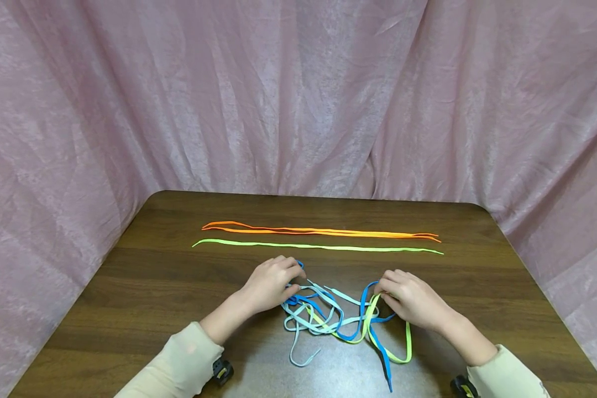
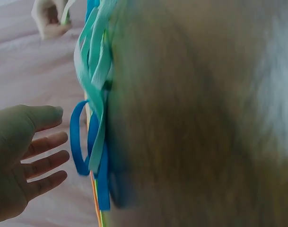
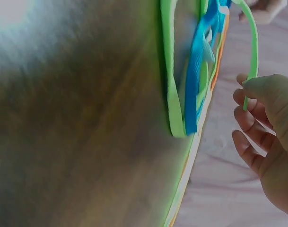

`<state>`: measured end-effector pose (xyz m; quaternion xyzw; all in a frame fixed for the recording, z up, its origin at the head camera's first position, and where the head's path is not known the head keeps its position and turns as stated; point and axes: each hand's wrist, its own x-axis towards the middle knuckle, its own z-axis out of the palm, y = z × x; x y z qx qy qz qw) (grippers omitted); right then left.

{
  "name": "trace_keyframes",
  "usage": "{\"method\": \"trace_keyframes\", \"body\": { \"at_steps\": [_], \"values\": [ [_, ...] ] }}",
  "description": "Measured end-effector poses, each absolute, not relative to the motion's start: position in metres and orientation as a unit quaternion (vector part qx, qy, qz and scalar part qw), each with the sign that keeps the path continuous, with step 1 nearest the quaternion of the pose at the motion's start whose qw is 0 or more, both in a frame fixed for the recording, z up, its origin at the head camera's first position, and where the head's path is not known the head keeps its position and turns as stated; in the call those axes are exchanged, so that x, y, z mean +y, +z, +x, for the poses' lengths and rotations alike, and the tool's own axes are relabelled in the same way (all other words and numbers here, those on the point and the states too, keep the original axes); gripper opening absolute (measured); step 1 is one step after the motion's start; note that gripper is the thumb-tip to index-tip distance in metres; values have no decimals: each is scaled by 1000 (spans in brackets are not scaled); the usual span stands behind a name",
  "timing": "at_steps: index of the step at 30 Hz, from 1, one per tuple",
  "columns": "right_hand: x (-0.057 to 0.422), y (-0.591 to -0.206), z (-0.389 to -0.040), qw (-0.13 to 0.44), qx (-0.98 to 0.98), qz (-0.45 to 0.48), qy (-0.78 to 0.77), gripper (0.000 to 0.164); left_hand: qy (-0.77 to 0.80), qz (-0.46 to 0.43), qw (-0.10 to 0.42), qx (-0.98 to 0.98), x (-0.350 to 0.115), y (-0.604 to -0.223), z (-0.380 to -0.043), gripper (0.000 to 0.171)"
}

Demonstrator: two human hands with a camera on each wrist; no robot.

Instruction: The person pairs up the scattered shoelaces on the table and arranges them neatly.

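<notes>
A tangle of flat shoelaces in light blue [image 1: 345,320], blue [image 1: 385,362] and yellow-green [image 1: 409,342] lies on the table's near middle. My right hand [image 1: 413,296] pinches an end of the yellow-green lace [image 3: 253,47] between thumb and index finger, lifting it above the pile. At the tangle's left side is my left hand [image 1: 271,284]. Its fingers are spread and loosely straight in the left wrist view, with nothing between them. Blue loops [image 2: 77,137] and light blue strands [image 2: 94,71] are beside that hand. How the strands cross inside the pile is hard to make out.
Farther back on the brown table [image 1: 144,309], orange laces [image 1: 318,231] lie stretched side to side. One yellow-green lace [image 1: 318,246] runs straight in front of them. A pink curtain [image 1: 298,99] hangs behind the table and along its sides.
</notes>
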<state>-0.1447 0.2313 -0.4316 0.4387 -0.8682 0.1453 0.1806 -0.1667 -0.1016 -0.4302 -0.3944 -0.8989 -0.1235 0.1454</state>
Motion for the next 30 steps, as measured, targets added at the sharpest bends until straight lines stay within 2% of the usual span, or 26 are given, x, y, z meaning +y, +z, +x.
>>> {"method": "trace_keyframes", "body": {
  "at_steps": [12,20,30],
  "values": [
    [252,-417,-161,205,-882,394,155,15,-91,-425,126,-892,-77,-433,-154,18],
    [262,-412,-170,242,-882,373,157,30,-56,-447,121,-884,-59,-432,-148,19],
    [265,-407,-176,235,-895,348,153,20,-69,-458,124,-878,-27,-430,-146,21]
  ]
}}
